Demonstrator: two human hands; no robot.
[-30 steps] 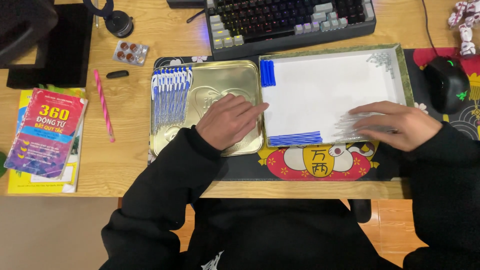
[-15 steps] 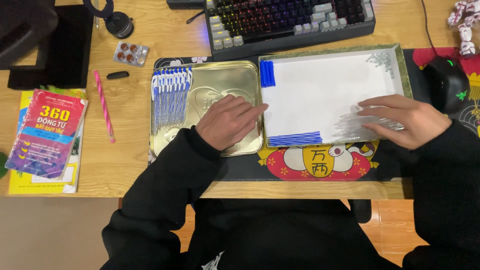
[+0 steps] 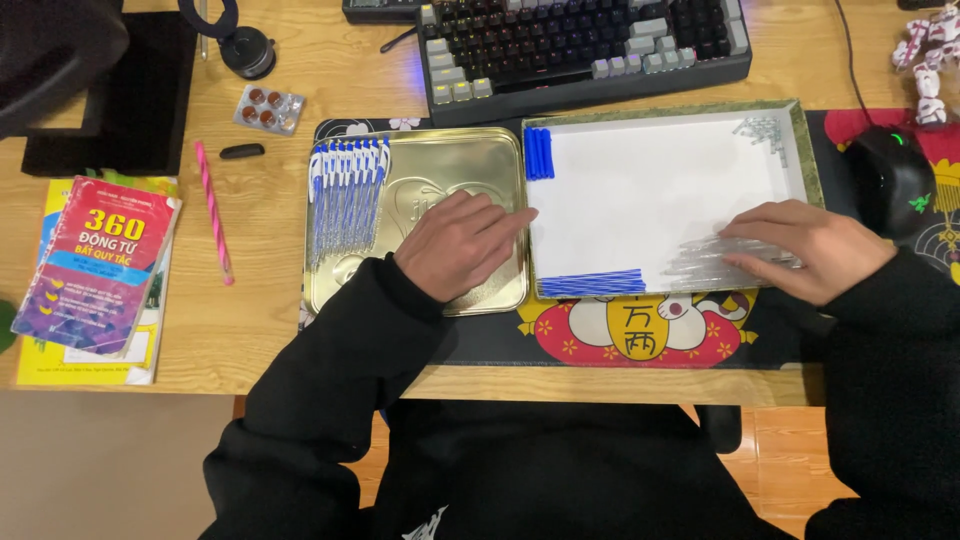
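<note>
My left hand (image 3: 458,245) lies flat, palm down, on a shallow gold metal tray (image 3: 480,170) and holds nothing. A row of several white-and-blue pens (image 3: 346,195) lines the tray's left side. My right hand (image 3: 812,248) rests with fingers stretched over a pile of clear pen barrels (image 3: 705,265) in the lower right of a white box (image 3: 660,190). The box also holds blue caps (image 3: 538,153) in its top left corner, blue refills (image 3: 592,284) along its lower edge and small clear parts (image 3: 762,131) in its top right corner.
A keyboard (image 3: 585,45) sits behind the tray and box, with a black mouse (image 3: 890,180) to the right. On the wooden desk (image 3: 265,320) to the left lie a pink pencil (image 3: 212,212), a blister pack (image 3: 269,108) and a stack of books (image 3: 100,270).
My right hand has shifted a little to the right over the clear barrels. My left hand has stayed on the gold tray.
</note>
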